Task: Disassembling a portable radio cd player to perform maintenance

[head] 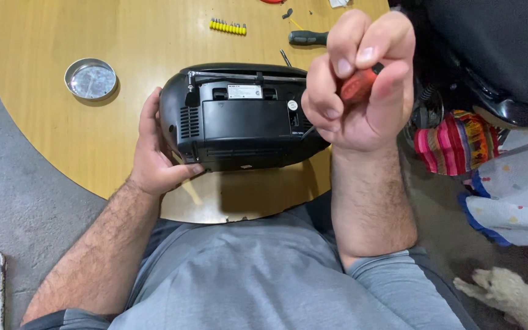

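Black radio [239, 119] lying back-up near the tabletop [62, 128] edge at 6 o'clock, silver aerial folded along its far side. Left hand [154, 153] at 9 o'clock of the radio, fingers wrapped around its end, thumb against the near lower corner. Right hand [362, 85] at 3 o'clock, fingers closed tight on a red-handled screwdriver [355, 85], shaft angled down to the radio's right rear. Round metal dish [90, 79] well apart at 10 o'clock. Yellow strip of bits [228, 26] and dark-handled screwdriver [308, 38] at 12 o'clock.
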